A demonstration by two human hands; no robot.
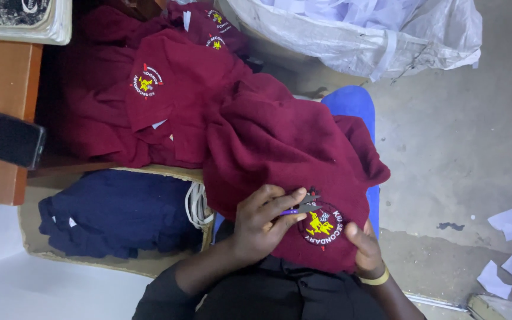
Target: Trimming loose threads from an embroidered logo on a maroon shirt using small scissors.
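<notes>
Bare concrete floor [463, 136] spreads beyond the lap where the work goes on, littered with scraps of white paper [508, 222]. Well to the left of the grip, a cardboard box [31, 246] holds folded navy garments [114, 216], and above it a heap of maroon sweaters [149, 101] waits, each with a round stitched badge. The left hand [262, 225] is closed around small thread snips [304, 204], fingers curled tight on the purple handle, the dark blades touching the maroon sweater [280, 142] draped over the knees. Just right of the blade tips sits the embroidered badge [320, 224], yellow figure inside a lettered ring. Right again, the right hand [364, 249], a yellow band at the wrist, pinches the sweater's edge beside the badge, thumb on top. With the tips so close to the stitching, a slip could nick the knit or cut an embroidery thread; slack cloth under the right hand would invite it.
</notes>
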